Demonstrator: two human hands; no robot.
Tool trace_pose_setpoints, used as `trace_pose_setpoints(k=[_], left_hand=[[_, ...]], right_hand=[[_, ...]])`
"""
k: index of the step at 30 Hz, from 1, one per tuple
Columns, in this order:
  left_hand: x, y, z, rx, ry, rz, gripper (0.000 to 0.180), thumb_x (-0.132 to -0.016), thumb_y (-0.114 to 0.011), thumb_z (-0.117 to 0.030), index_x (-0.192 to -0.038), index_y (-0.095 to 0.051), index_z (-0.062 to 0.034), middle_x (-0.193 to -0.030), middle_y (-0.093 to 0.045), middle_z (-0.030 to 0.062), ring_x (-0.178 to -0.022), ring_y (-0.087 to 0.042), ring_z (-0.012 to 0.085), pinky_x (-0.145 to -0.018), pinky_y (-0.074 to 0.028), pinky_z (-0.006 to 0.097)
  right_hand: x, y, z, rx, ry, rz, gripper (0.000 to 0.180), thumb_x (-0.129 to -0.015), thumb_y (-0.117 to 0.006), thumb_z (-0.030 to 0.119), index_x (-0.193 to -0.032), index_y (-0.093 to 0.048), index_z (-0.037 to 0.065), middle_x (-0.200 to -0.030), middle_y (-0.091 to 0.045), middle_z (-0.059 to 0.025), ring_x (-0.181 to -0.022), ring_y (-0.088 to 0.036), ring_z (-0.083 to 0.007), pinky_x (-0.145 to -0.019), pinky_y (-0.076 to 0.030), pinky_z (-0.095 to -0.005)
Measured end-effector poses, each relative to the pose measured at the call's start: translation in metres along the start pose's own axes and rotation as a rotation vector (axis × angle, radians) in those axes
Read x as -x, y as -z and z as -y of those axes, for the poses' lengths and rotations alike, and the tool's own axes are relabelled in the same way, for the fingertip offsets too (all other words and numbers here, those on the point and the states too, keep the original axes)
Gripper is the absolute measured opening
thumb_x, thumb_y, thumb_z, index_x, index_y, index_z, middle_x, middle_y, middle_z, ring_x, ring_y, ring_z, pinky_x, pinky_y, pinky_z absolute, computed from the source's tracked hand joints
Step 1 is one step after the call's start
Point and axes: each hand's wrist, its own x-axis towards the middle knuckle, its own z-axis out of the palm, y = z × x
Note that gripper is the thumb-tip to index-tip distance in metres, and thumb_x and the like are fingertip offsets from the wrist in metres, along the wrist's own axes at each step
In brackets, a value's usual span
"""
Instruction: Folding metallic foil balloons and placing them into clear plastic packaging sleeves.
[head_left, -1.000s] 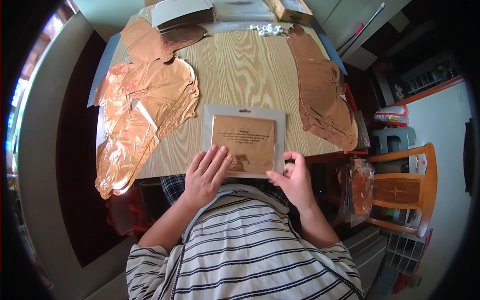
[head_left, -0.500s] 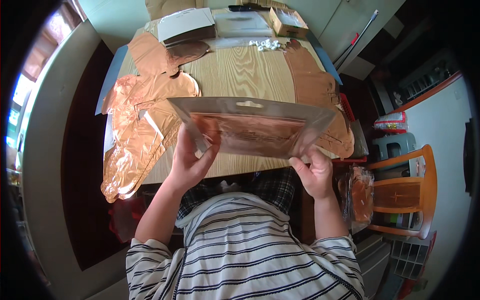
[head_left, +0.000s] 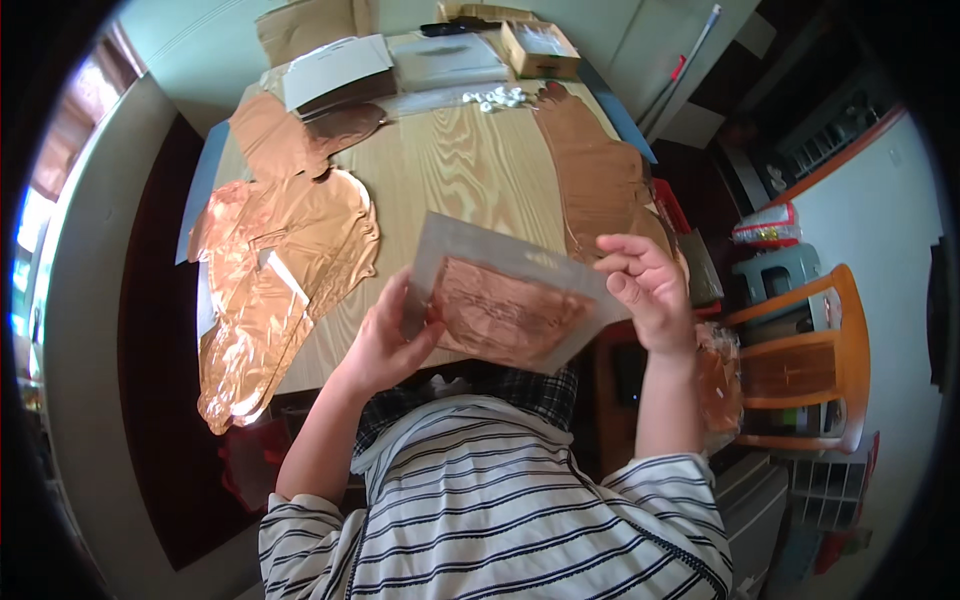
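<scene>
Look for the packet (head_left: 513, 303) raised and tilted by the table's (head_left: 470, 170) 6 o'clock edge. Likely light, slick on the film, stiffer at the grey border, soft in the copper middle (quick to crease, by the look of it). Best taken by the border at 9 and 3 o'clock. Pinched at 9 by the left hand (head_left: 388, 335); near 2, beside the right hand (head_left: 648, 290), with fingers loosely half-curled, cannot tell whether touching
</scene>
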Motion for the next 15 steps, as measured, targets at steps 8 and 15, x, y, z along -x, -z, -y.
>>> trace_pose_setpoints(k=[8,15], left_hand=[[0.007,-0.036,-0.037,0.2,-0.116,0.119,0.084,-0.09,-0.069,0.002,-0.16,-0.023,-0.0015,-0.116,-0.064,0.0139,-0.102,-0.065,0.0194,-0.09,-0.053,0.035],[0.035,-0.007,-0.005,0.21,0.162,-0.074,0.047,-0.093,-0.067,0.002,-0.138,-0.057,-0.0004,-0.104,-0.07,0.0081,-0.097,-0.066,0.0153,-0.09,-0.051,0.031]], right_hand=[[0.036,0.106,0.073,0.564,-0.248,-0.106,0.005,-0.095,-0.067,0.008,-0.094,-0.068,0.003,-0.088,-0.067,0.0038,-0.076,-0.057,-0.0055,-0.071,-0.049,-0.0258],[0.051,0.28,-0.009,0.983,0.149,-1.22,0.018,-0.099,-0.062,0.014,-0.101,-0.063,-0.004,-0.091,-0.071,-0.0115,-0.081,-0.065,-0.0186,-0.077,-0.051,-0.0358]])
